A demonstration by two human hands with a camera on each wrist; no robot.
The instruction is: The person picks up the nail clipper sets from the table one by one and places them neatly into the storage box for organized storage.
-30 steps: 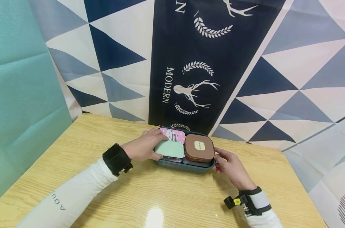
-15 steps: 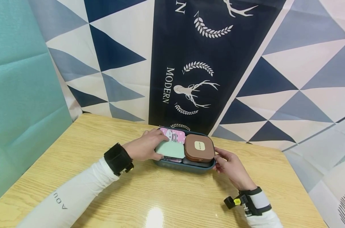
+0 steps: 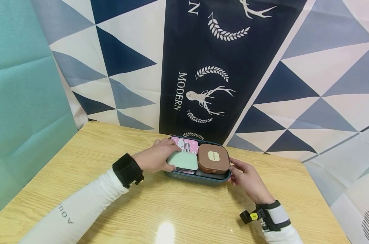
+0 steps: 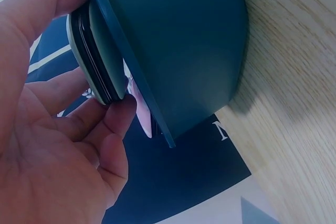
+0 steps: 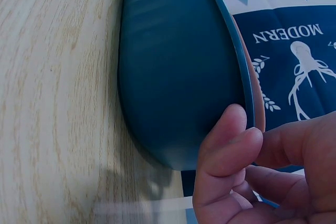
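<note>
A dark teal storage bin [image 3: 199, 180] stands on the table, packed with small cases. My left hand [image 3: 156, 156] grips a mint-green flat case [image 3: 183, 160] at the bin's left end, thumb on one side and fingers on the other. In the left wrist view that case [image 4: 86, 59] shows a dark seam along its edge, by the bin's rim. Behind it lies a pink tin [image 3: 191, 145] with a cartoon print. To the right sits a brown square case [image 3: 214, 165] with a cream label. My right hand [image 3: 247, 178] pinches the bin's right rim; the right wrist view shows its fingers [image 5: 231, 153] there.
A dark grey item [image 3: 210, 174] lies under the brown case, mostly hidden. The light wooden table [image 3: 135, 217] meets a patterned cloth backdrop [image 3: 199, 84] just behind the bin. A turquoise cloth [image 3: 25, 101] hangs at the left.
My left hand and the mint-green case have shifted very slightly to the right. My right hand and the bin stay in place.
</note>
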